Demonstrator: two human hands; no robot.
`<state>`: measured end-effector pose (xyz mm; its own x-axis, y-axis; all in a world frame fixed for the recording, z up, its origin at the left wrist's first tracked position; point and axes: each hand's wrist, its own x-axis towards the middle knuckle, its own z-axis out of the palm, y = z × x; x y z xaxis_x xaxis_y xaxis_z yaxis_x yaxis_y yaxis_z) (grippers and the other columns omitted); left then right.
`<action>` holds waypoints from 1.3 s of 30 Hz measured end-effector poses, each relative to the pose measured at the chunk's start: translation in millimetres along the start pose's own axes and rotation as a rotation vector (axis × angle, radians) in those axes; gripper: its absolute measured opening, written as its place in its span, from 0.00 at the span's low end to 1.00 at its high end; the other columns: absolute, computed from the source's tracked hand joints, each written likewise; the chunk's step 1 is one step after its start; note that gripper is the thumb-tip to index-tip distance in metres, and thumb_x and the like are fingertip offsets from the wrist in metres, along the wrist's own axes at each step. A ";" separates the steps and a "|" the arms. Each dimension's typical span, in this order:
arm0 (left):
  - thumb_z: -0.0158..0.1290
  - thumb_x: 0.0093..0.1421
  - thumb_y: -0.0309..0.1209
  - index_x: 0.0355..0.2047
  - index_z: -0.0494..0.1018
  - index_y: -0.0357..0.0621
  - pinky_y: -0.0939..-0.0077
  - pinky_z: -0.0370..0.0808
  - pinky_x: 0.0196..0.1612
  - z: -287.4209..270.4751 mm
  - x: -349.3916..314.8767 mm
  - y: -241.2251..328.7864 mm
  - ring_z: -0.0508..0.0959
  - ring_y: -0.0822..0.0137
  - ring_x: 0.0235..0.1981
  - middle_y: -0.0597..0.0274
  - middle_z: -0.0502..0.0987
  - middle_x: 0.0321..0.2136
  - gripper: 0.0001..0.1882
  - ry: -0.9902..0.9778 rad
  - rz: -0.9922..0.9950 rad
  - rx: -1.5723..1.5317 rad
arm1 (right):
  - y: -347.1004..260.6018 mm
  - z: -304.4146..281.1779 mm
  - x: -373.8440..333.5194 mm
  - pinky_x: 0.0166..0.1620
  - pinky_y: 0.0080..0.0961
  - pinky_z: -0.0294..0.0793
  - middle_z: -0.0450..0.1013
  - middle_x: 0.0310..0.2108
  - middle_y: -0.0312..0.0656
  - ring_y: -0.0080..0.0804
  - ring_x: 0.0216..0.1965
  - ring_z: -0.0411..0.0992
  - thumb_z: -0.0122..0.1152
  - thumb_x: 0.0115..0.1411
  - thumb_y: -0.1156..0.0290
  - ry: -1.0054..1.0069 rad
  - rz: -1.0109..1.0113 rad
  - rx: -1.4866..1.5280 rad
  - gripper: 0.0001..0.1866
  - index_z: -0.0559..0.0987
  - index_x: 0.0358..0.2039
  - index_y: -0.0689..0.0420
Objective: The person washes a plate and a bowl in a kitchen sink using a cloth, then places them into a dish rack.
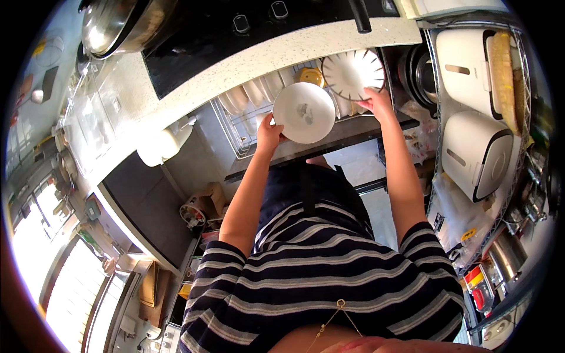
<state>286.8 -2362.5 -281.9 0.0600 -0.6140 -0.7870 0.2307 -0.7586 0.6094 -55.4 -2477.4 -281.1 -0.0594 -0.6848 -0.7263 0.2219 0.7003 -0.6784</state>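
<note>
My left hand [271, 134] grips the rim of a round white dish [305, 109] with a small grey pattern in its middle. I cannot tell whether it is a plate or a shallow bowl. In my right hand [376, 105] is a white bowl [353, 70] with dark stripes around its rim, the fingers closed on its near edge. Both pieces are over an open pull-out drawer, whose wire dish rack [238, 132] holds several white dishes [253, 94] standing on edge. Behind the two pieces, a yellow item [311, 76] shows in the drawer.
A speckled counter edge [235, 80] and a black cooktop [206, 47] lie beyond the drawer. A metal pot [115, 26] stands at the far left. On the right, a wire shelf holds two cream bins [471, 153] beside dark pans [421, 76]. The dark drawer front [329, 144] is close to my waist.
</note>
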 end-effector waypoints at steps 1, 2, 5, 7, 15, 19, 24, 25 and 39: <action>0.49 0.58 0.18 0.61 0.63 0.40 0.67 0.83 0.35 -1.9 -4.1 0.9 0.83 0.62 0.31 0.53 0.81 0.35 0.29 -0.022 -0.028 -0.022 | 1.8 3.8 16.3 0.34 0.30 0.85 0.76 0.42 0.52 0.45 0.34 0.80 0.56 0.60 0.75 0.057 0.046 0.045 0.18 0.70 0.49 0.69; 0.49 0.59 0.19 0.62 0.61 0.41 0.64 0.84 0.38 -3.1 -7.7 1.7 0.83 0.61 0.31 0.53 0.81 0.36 0.29 -0.043 -0.055 -0.045 | 4.9 7.8 30.3 0.36 0.32 0.85 0.76 0.40 0.54 0.46 0.34 0.80 0.57 0.61 0.75 0.069 0.004 0.069 0.16 0.71 0.45 0.73; 0.49 0.59 0.19 0.62 0.61 0.40 0.62 0.83 0.40 -4.1 -17.3 3.4 0.83 0.59 0.35 0.52 0.80 0.38 0.29 -0.014 -0.040 -0.101 | 16.9 23.6 69.2 0.33 0.31 0.85 0.75 0.37 0.57 0.49 0.31 0.80 0.58 0.64 0.74 0.155 -0.005 0.134 0.16 0.71 0.41 0.78; 0.48 0.59 0.18 0.62 0.61 0.40 0.66 0.84 0.37 -8.2 -23.9 -0.6 0.83 0.60 0.34 0.51 0.80 0.37 0.29 0.012 -0.033 -0.118 | 20.7 40.2 88.1 0.28 0.29 0.85 0.75 0.36 0.57 0.51 0.29 0.80 0.57 0.65 0.73 0.234 0.002 0.144 0.16 0.70 0.41 0.79; 0.49 0.60 0.18 0.64 0.59 0.41 0.65 0.83 0.38 -22.8 -29.9 -16.9 0.83 0.59 0.34 0.49 0.79 0.37 0.30 0.086 -0.045 -0.160 | 46.6 57.0 130.4 0.21 0.23 0.82 0.77 0.36 0.54 0.46 0.26 0.80 0.64 0.63 0.67 0.516 -0.032 0.187 0.20 0.71 0.42 0.75; 0.49 0.59 0.18 0.64 0.61 0.43 0.69 0.82 0.35 -34.6 -34.5 -23.0 0.82 0.63 0.34 0.52 0.80 0.39 0.31 0.112 -0.042 -0.190 | 44.3 47.2 114.5 0.14 0.13 0.66 0.78 0.25 0.47 0.31 0.22 0.78 0.58 0.60 0.41 0.357 0.233 0.022 0.32 0.73 0.33 0.65; 0.50 0.58 0.18 0.64 0.61 0.42 0.65 0.83 0.37 -55.6 -34.6 -32.9 0.82 0.61 0.36 0.51 0.79 0.41 0.31 0.117 -0.047 -0.262 | 69.6 81.0 27.8 0.34 0.28 0.78 0.76 0.40 0.44 0.32 0.43 0.77 0.56 0.61 0.38 -0.163 0.401 -0.203 0.33 0.73 0.50 0.55; 0.50 0.58 0.18 0.64 0.61 0.42 0.64 0.83 0.37 -61.9 -35.1 -31.9 0.82 0.60 0.37 0.51 0.79 0.41 0.31 0.098 -0.066 -0.259 | 71.1 98.6 -1.9 0.41 0.33 0.80 0.75 0.47 0.43 0.33 0.50 0.75 0.57 0.62 0.42 -0.380 0.419 -0.180 0.32 0.70 0.57 0.52; 0.54 0.64 0.30 0.68 0.50 0.44 0.61 0.79 0.46 -105.9 -25.9 -60.1 0.79 0.58 0.43 0.48 0.74 0.51 0.36 0.184 -0.115 -0.489 | 77.3 236.9 -91.7 0.34 0.32 0.84 0.75 0.46 0.49 0.38 0.41 0.78 0.59 0.54 0.78 -0.418 -0.262 -0.969 0.36 0.60 0.64 0.57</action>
<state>374.3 -2278.0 -308.4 0.1669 -0.4511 -0.8767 0.6686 -0.6018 0.4369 197.8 -2408.2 -240.8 0.3840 -0.7219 -0.5757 -0.6222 0.2584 -0.7390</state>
